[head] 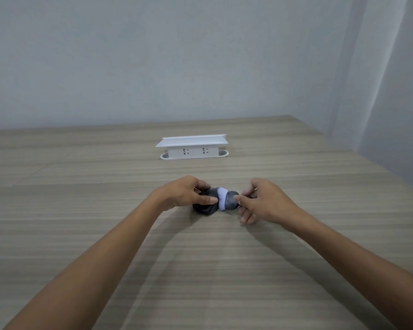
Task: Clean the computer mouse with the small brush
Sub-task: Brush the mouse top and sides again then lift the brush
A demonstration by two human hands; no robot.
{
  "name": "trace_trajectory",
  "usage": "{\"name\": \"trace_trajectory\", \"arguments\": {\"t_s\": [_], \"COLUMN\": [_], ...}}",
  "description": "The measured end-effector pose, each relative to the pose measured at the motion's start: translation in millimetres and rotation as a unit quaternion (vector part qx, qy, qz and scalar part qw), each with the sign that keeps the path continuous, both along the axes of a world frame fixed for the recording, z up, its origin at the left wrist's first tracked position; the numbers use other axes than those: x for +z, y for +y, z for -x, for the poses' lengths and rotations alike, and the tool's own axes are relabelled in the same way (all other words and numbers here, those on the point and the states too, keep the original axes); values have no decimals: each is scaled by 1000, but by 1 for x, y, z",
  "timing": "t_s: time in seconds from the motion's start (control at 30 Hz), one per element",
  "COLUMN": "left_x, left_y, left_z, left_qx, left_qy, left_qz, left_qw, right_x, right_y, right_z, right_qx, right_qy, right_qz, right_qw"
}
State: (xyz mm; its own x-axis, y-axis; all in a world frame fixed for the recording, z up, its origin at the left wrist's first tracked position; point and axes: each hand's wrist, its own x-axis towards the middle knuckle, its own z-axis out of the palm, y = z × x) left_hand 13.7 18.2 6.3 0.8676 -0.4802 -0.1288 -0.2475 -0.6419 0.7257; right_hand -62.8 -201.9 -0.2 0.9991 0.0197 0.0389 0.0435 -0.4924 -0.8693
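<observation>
A dark grey computer mouse point(205, 206) lies on the wooden table point(81, 198) in the middle of the view. My left hand point(188, 192) grips it from the left, thumb on its near side. Pressed against the mouse's right side is a small brush point(227, 200) with a dark body and pale lavender-white bristles. My right hand point(262, 202) holds the brush by its right end between thumb and forefinger. The image is slightly blurred, so the brush's handle is hard to make out.
A white power strip box point(192, 147) with two sockets stands farther back on the table. A pale wall rises behind the table, and the table's right edge runs diagonally near another wall.
</observation>
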Motion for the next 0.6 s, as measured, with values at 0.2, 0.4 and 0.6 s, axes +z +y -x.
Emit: {"name": "trace_trajectory", "arguments": {"t_s": [0.2, 0.4, 0.6], "left_x": [1, -2, -4], "left_y": [1, 0, 2], "left_z": [-1, -5, -11], "left_qx": [7, 12, 13], "left_qy": [24, 23, 27], "left_qz": [26, 43, 51], "left_qw": [999, 999, 998], "right_x": [8, 7, 12], "right_y": [-6, 15, 9], "right_z": [-7, 11, 8], "right_qx": [-56, -3, -33], "right_qy": [1, 82, 84], "right_qz": [-21, -69, -97], "right_qw": [998, 994, 991]}}
